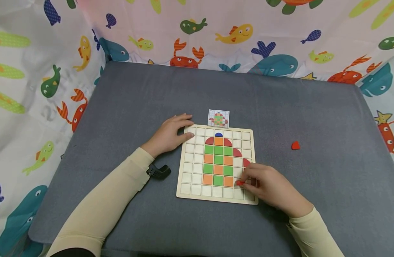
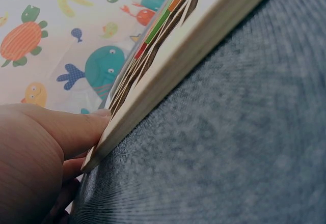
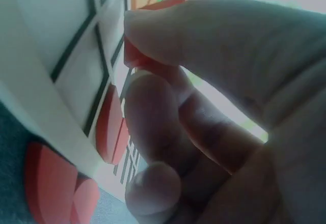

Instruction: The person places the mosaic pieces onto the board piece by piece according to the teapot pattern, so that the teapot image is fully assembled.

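Observation:
A wooden grid board [image 1: 192, 192] lies on the table, bearing green and orange squares [image 1: 218, 160], dark red quarter-circle pieces [image 1: 237, 152] and a blue half-circle piece [image 1: 218, 135]. At its upper left corner, my left hand [image 1: 169, 134] holds the board, thumb on the rim in the left wrist view. My right hand [image 1: 272, 184] pinches a red piece [image 3: 135, 56] between thumb and fingers over the lower right cells. Fingers and thumb cover part of that piece, so its full outline is hidden. Beyond the board's top edge sits a small pattern card [image 1: 218, 118].
Loose red material, a small piece [image 1: 295, 145], lies on the grey table [image 1: 312, 114] to the board's right. The right wrist view shows red pieces [image 3: 51, 183] beside the board's edge. A sea-animal printed curtain [image 1: 164, 32] surrounds the table's back and sides.

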Tool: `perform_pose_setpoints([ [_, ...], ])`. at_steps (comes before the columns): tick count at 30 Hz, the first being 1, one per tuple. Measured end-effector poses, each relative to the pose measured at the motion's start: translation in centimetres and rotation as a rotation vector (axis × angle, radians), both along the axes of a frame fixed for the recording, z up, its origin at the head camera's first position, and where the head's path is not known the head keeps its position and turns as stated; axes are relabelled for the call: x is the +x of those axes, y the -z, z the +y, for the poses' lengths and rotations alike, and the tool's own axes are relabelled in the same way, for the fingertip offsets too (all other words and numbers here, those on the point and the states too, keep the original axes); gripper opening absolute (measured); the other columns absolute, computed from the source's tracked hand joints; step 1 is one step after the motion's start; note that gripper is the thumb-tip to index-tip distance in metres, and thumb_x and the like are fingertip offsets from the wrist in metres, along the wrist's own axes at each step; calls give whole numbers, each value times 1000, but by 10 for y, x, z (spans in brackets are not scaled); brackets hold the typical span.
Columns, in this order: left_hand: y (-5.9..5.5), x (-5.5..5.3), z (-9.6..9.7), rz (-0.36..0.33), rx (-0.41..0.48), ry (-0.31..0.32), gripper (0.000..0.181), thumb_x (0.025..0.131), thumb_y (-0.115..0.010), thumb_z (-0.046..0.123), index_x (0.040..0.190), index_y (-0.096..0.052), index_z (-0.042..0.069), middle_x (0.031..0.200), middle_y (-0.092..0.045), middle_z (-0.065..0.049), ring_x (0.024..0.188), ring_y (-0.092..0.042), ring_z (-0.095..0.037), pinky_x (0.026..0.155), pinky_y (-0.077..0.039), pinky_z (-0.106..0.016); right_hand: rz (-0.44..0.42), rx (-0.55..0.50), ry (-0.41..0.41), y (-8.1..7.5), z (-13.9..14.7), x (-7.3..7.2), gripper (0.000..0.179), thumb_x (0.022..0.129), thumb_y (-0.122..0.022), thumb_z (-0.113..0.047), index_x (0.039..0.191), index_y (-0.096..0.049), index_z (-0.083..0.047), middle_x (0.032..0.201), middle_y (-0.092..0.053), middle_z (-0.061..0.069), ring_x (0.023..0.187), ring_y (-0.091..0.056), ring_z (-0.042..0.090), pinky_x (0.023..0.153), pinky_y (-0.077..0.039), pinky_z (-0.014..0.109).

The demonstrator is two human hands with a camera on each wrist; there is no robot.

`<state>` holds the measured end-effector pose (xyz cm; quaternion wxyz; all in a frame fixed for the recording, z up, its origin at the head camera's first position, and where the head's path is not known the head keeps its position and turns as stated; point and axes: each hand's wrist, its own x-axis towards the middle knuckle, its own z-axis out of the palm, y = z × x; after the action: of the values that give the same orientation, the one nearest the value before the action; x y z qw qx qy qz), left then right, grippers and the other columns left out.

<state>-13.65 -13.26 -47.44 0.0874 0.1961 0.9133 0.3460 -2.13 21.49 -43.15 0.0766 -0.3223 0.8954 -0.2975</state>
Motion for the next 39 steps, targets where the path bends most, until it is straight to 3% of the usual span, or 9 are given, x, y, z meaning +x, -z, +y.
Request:
perform_pose_setpoints([
  [7,0,0,1,-8,1,-5,52,104,-69,36,149,-61,12,166,-43,-2,159,-28,-22,132,-19,-52,104,93,15,2,-1,6,26,75,-95,-3,86,-81,-23,89,-65,-16,74,-55,0,60,-52,19],
  [13,-1,0,0,-13,4,-7,52,104,-69,36,149,-61,12,166,-42,-2,159,-28,-22,133,-18,-52,110,126,17,0,-2,10,23,79,-90,-8,96,-84,-22,92,-66,-16,72,-54,-1,59,-49,19],
  [20,-1,0,0,-25,0,-14,52,104,-70,36,149,-61,12,167,-42,-1,160,-27,-22,133,-18,-52,155,101,-11,4,-4,11,18,81,-93,-14,94,-83,-20,91,-66,-14,73,-55,0,61,-52,19],
  [31,-3,0,1,-18,3,-12,51,104,-70,35,148,-62,11,166,-43,-2,160,-27,-24,132,-20,-54,155,131,31,5,-7,8,18,81,-93,-11,94,-84,-20,88,-65,-13,73,-52,0,60,-51,19],
  [39,-4,1,1,-20,-1,-13,52,104,-70,36,149,-62,12,166,-43,-2,159,-28,-24,132,-21,-54,100,100,84,6,3,4,14,86,-89,-13,96,-82,-20,92,-69,-13,75,-55,1,62,-51,21],
])
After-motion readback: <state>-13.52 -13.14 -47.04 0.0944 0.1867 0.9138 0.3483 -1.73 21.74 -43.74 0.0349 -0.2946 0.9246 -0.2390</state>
